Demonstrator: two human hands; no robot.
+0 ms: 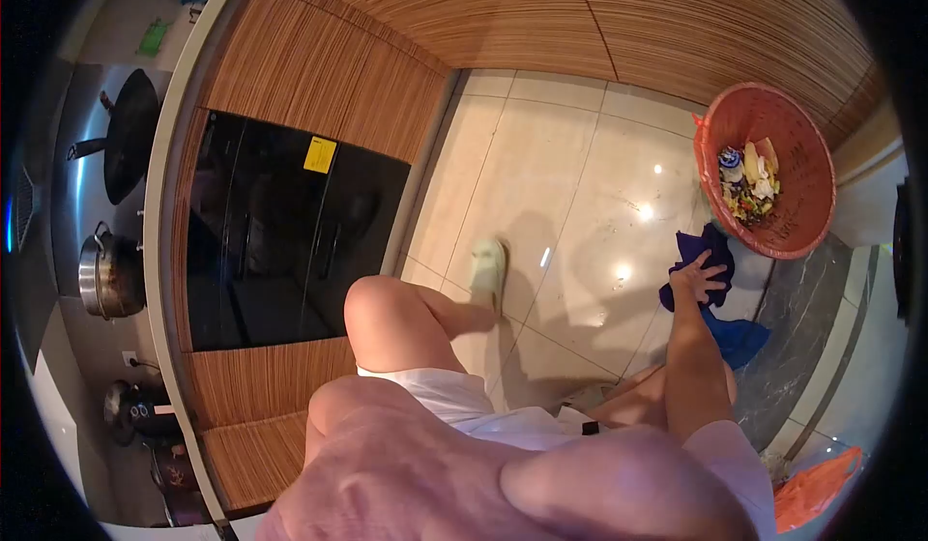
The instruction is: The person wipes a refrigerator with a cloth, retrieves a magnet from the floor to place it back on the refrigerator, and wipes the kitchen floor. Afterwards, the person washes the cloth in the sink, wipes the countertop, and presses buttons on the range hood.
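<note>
At the right, my right hand (pixel 698 278) lies with fingers spread on a crumpled dark blue cloth (pixel 717 241) on the tiled floor. The cloth is bunched under and around the palm, just below a red basket (pixel 817 188). Peels and other scraps (pixel 754 183) lie inside this basket. A brighter blue piece of fabric (pixel 739 338) is beside my forearm. Large, close skin surfaces fill the bottom of the view, and no fingers of my left hand can be made out there.
Wood-grain cabinets (pixel 319 53) and a black glass appliance (pixel 290 241) line the left side. A wok (pixel 133 135) and a steel pot (pixel 111 275) stand on the counter. A green shoe (pixel 489 272) is on the floor. An orange bag (pixel 817 488) lies at lower right.
</note>
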